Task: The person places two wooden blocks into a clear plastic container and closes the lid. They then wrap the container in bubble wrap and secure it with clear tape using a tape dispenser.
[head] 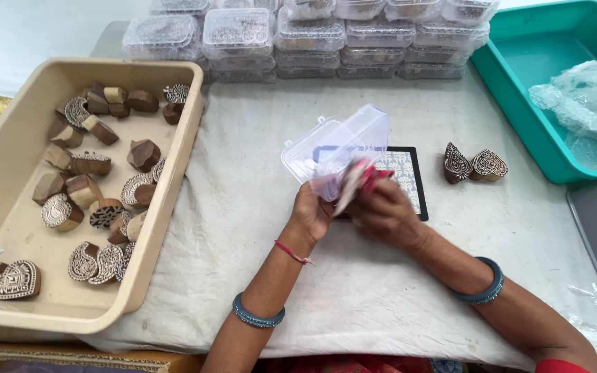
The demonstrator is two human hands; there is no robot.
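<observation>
- A clear hinged plastic box, lid open, was gripped by the left hand at mid-table.
- A blurred red-and-white item, just right of the box, was pinched by the right hand.

Cloth-covered table (beige tray, teal tub)

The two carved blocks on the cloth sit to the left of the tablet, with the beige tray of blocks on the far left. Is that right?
Not quite. In the head view the two carved blocks sit to the right of the tablet, not the left. The beige tray of blocks is indeed on the far left.
</observation>
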